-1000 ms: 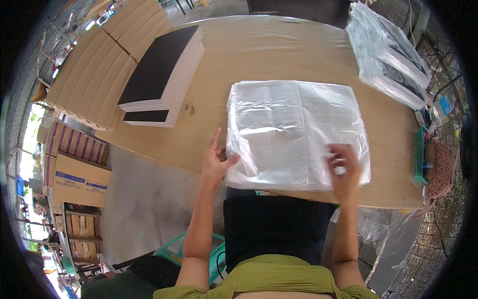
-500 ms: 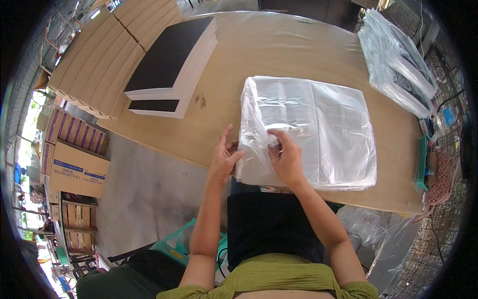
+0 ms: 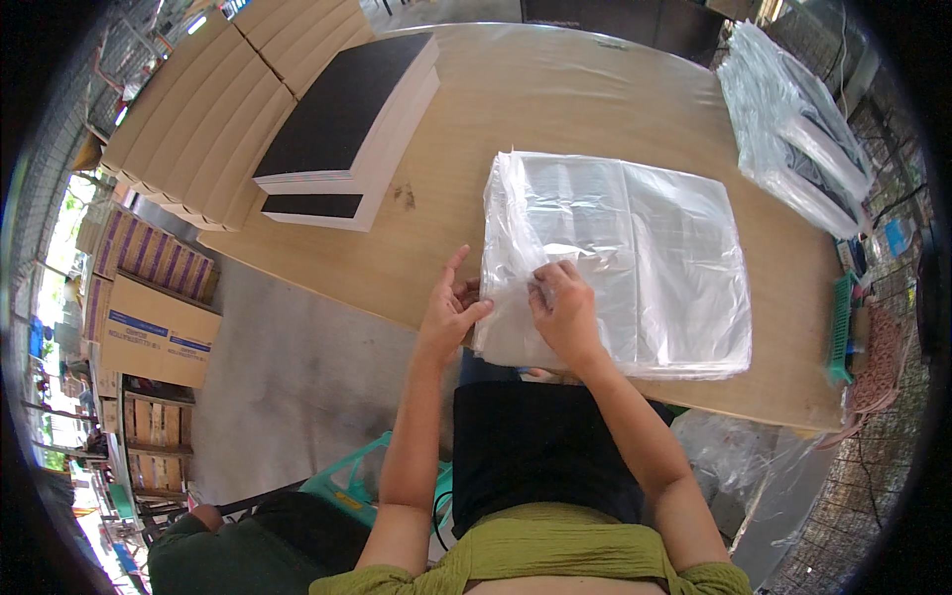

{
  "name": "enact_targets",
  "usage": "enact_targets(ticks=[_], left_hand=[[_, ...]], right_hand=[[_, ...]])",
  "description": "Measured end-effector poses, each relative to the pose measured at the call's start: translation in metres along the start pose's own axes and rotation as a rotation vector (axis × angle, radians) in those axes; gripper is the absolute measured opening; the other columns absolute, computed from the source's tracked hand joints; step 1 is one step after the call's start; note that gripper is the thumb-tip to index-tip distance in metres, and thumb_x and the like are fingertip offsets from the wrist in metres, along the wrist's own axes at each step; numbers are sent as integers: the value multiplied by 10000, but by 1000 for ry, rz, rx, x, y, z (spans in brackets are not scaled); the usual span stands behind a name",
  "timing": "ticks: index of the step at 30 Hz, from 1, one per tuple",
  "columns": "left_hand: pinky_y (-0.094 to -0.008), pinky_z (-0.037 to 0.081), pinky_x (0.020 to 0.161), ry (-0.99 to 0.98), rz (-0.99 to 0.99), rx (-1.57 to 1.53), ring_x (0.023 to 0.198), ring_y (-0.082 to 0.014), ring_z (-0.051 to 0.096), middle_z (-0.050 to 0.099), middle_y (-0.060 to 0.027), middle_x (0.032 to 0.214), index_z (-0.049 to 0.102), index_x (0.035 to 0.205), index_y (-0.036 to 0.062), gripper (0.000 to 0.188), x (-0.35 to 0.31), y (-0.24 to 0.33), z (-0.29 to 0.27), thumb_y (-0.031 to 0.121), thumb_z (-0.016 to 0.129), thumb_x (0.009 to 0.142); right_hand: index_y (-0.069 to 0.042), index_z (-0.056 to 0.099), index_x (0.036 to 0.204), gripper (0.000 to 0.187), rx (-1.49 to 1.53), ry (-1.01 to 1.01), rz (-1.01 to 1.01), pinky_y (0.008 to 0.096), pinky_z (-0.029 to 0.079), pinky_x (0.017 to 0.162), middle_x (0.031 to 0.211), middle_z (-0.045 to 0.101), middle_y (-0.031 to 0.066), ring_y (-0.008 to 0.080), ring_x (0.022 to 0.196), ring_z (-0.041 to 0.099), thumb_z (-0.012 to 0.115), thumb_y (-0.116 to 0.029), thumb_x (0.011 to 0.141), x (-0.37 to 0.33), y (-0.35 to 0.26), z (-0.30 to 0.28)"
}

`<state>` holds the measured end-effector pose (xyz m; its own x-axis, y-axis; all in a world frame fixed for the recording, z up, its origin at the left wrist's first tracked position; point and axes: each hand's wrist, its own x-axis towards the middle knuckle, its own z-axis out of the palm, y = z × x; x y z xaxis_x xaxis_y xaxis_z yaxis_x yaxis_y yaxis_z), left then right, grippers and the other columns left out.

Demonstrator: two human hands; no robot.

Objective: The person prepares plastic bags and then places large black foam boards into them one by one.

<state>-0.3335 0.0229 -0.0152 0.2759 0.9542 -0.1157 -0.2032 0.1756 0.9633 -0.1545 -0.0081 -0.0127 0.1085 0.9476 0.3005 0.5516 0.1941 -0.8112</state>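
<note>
A flat stack of clear plastic bags (image 3: 686, 273) lies near the table's front edge, creased down its middle. My right hand (image 3: 568, 315) is over the stack's left half, thumb and fingers pinching a gathered fold of the top bag. That lifted plastic runs in wrinkles toward the far left corner. At the stack's left edge is my left hand (image 3: 448, 312), its index finger stretched upward and its thumb pointing at the edge. The other fingers are curled and partly hidden beside the bags.
Black-covered boards with white edges (image 3: 347, 109) are piled left of the bags on the wooden table (image 3: 496, 89). Brown cartons (image 3: 188, 119) stand beyond them. More plastic-wrapped items (image 3: 793, 129) lie far right, near a green basket (image 3: 842, 327). A teal stool (image 3: 347, 481) and a person's dark sleeve (image 3: 228, 555) are lower left.
My right hand has shifted slightly left and turned more upright, still pinching the plastic. The wrinkled fold lies a little differently. My left hand stays almost in place.
</note>
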Motion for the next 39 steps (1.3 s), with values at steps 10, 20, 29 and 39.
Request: enact_targets(ticks=[10,20,29,39], left_hand=[[-288,502,770,137,5,306,883,-143,605,650,-87,945,263,1463,95,925,2,1,17,67,806,714],[-294,506,817,13,-12,166,920,-155,612,633,-127,1032,234,1471,98,916,0,0,3,-27,748,723],[-288,519,763,154,22,373,827,-182,642,638,-153,986,221,1465,71,917,5,-6,17,40,775,735],[-294,492,872,-51,-43,55,995,-184,600,605,-162,1115,184,1497,137,909,0,-2,-2,-120,617,740]], right_hand=[[-67,617,1046,299,-168,-62,-132,452,481,744,978,574,223,385,897,593,679,-113,757,-4,-20,-11],[-47,647,975,205,241,202,195,421,487,737,1030,589,197,371,791,616,629,-38,771,7,0,-20],[-58,659,978,227,-219,-16,-94,424,497,767,1077,554,184,371,846,619,697,-155,777,-2,-23,-13],[6,681,937,156,332,44,262,255,463,725,880,644,113,170,765,607,680,-78,806,6,24,-24]])
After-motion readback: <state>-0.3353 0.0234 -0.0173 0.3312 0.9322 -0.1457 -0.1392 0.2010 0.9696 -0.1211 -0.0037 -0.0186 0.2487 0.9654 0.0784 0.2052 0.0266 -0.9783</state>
